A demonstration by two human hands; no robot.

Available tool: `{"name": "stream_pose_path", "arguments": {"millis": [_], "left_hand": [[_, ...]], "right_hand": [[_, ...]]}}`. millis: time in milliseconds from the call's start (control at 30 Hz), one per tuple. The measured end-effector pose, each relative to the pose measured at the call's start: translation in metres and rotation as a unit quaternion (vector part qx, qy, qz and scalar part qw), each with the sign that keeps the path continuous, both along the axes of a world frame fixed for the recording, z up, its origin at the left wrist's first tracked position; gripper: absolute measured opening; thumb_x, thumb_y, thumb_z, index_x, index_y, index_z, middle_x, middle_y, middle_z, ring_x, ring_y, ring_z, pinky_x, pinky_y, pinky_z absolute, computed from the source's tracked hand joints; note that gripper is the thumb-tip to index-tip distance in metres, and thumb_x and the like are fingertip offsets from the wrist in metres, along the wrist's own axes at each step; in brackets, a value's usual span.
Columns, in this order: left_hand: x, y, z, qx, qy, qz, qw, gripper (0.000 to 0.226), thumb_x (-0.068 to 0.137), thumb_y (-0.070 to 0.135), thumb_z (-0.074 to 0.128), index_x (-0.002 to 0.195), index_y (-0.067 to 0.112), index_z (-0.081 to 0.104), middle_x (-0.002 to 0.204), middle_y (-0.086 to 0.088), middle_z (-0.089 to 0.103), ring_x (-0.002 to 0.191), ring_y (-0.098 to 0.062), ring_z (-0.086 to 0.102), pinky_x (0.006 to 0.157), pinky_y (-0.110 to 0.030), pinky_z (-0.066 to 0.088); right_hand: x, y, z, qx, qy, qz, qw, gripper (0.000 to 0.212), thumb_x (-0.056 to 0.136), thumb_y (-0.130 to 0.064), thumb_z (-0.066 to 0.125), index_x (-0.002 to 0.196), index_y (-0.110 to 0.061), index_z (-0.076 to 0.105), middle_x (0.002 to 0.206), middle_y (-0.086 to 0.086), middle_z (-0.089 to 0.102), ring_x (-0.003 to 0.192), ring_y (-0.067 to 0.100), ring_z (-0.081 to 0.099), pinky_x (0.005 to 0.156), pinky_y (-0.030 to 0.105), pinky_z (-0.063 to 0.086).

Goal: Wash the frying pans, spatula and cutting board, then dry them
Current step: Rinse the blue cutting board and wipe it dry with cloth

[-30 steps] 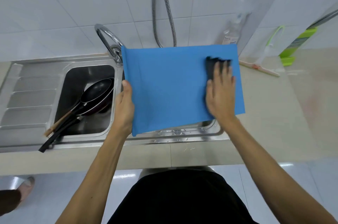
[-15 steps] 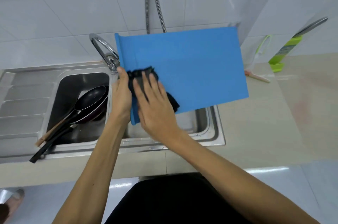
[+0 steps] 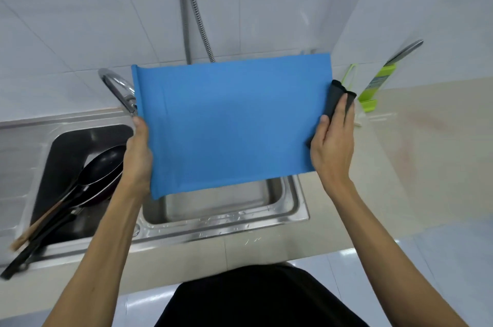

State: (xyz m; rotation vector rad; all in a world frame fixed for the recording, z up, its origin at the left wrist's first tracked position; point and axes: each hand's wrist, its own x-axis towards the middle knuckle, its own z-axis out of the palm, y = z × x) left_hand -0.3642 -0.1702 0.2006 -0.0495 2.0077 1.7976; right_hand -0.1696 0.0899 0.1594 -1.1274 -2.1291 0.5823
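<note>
I hold a blue cutting board [image 3: 234, 123] tilted up over the right sink basin. My left hand [image 3: 137, 158] grips its left edge. My right hand [image 3: 332, 145] presses a dark cloth [image 3: 337, 98] against the board's right edge. In the left basin lie black frying pans [image 3: 100, 169], stacked, with their black handles [image 3: 32, 252] sticking out over the front rim. A wooden spatula handle [image 3: 34, 228] lies along them.
The steel double sink [image 3: 226, 230] is set in a beige counter [image 3: 426, 166]. A curved faucet [image 3: 117, 89] stands behind the board's left edge. A shower hose [image 3: 197, 11] hangs on the tiled wall. A green holder [image 3: 373, 89] stands at the back right.
My right hand has swept the cloth from the board's left side, next to my left hand, across to its right edge. The board sits flatter towards me.
</note>
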Motion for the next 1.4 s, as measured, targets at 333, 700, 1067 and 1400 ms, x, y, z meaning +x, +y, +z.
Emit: {"name": "stream_pose_path", "arguments": {"millis": [333,700,1067,1400], "left_hand": [[0.003,0.002,-0.010,0.040,-0.008,-0.030,0.999,0.059,0.104,0.057,0.031,0.131,0.014,0.062,0.108,0.005,0.076,0.094,-0.010,0.074,0.064,-0.023,0.059],[0.018,0.013,-0.010,0.039,0.020,-0.060,0.997,0.048,0.098,0.067,0.042,0.079,0.033,0.070,0.085,0.012,0.071,0.086,-0.010,0.066,0.085,-0.038,0.055],[0.010,0.012,-0.010,0.087,0.010,-0.037,0.995,0.053,0.109,0.041,0.031,0.086,0.028,0.078,0.082,0.020,0.076,0.081,0.001,0.073,0.069,-0.024,0.057],[-0.024,0.006,0.004,0.132,-0.014,0.055,0.990,0.053,0.097,0.067,0.043,0.109,0.024,0.072,0.114,0.003,0.076,0.107,-0.023,0.072,0.099,-0.053,0.054]], "right_hand": [[-0.056,0.063,0.069,0.100,-0.010,0.035,0.994,0.054,0.107,-0.025,0.033,0.157,-0.005,0.028,0.156,0.020,0.035,0.140,0.036,0.038,0.113,0.041,0.034],[-0.146,-0.055,0.055,0.245,-0.020,0.290,0.925,0.046,0.095,-0.008,0.052,0.140,0.001,0.054,0.137,0.025,0.056,0.127,0.043,0.051,0.108,0.051,0.037],[-0.115,0.011,0.052,0.265,-0.027,0.256,0.929,0.056,0.086,0.003,0.046,0.143,0.004,0.049,0.147,0.026,0.048,0.137,0.044,0.044,0.118,0.049,0.030],[-0.037,0.056,0.030,0.128,0.021,0.190,0.973,0.043,0.107,-0.005,0.038,0.150,0.001,0.041,0.158,0.020,0.034,0.149,0.032,0.028,0.125,0.039,0.021]]}}
